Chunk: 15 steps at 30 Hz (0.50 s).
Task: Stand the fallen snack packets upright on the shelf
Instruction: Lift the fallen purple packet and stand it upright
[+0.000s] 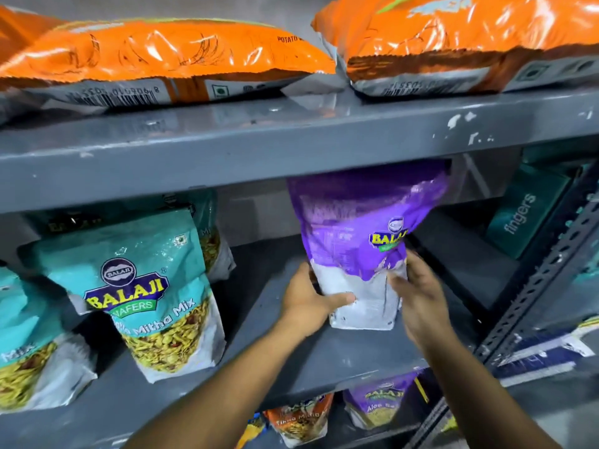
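A purple Balaji snack packet (356, 228) stands upright on the grey middle shelf (340, 354), its top just under the shelf above. My left hand (308, 303) grips its lower left edge, thumb across the white base. My right hand (418, 296) holds its lower right side. Left of it, teal Balaji Mitha Mix packets (146, 286) stand leaning on the same shelf, with another teal packet (22, 345) at the far left edge.
Two big orange potato chip bags (168, 56) (470, 40) lie flat on the upper shelf (291, 144). Purple and orange packets (379, 406) (301, 419) sit on the shelf below. A teal "fingers" box (525, 212) and a perforated metal upright (534, 286) stand at right.
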Available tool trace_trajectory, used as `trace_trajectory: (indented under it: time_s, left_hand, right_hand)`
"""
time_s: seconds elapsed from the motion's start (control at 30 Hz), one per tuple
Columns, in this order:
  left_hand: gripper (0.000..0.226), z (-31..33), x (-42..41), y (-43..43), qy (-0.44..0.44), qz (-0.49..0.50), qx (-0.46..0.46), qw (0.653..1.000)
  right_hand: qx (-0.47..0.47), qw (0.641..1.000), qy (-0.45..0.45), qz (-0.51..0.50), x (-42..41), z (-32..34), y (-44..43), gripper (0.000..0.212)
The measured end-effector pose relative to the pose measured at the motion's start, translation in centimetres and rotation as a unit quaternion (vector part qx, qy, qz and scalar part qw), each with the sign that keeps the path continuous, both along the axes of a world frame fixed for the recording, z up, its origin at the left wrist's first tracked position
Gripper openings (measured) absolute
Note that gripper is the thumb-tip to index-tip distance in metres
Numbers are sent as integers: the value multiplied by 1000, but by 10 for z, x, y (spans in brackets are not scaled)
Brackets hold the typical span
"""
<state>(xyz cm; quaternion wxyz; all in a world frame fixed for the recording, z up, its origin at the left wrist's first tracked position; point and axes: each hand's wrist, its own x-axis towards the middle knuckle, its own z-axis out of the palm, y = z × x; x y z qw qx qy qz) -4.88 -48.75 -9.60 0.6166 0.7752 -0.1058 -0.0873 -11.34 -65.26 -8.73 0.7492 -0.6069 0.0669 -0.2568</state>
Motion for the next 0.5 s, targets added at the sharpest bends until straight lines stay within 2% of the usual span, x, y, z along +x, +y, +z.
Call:
trace_trajectory:
  time_s: [0.13, 0.17, 0.23, 0.3, 0.37, 0.43, 0.5]
  left_hand:
    - [69, -16, -3, -3, -16, 27, 63, 998]
    - [74, -14, -1, -3, -11, 15, 44, 999]
    - [80, -3, 2, -1, -8, -20, -24, 999]
    - [74, 13, 8, -1, -25, -36, -87, 995]
    - [63, 31, 11, -4, -22, -28, -130, 991]
    - [53, 45, 2, -9, -36, -9, -122, 992]
    - [48, 45, -19, -13, -90, 32, -44, 994]
  right_hand:
    - [-7, 1000, 1, 21, 3, -27, -7, 41]
    - [-3, 1000, -4, 4, 3, -30, -8, 41]
    - [-14, 995, 10, -100, -4, -37, -5, 45]
    - [-87, 969, 48, -224, -19, -48, 13, 46]
    - [-192, 952, 59, -231, -41, -57, 46, 44]
    - [-307, 931, 79, -179, -49, -64, 70, 63]
    - [-365, 913, 121, -140, -46, -63, 81, 94]
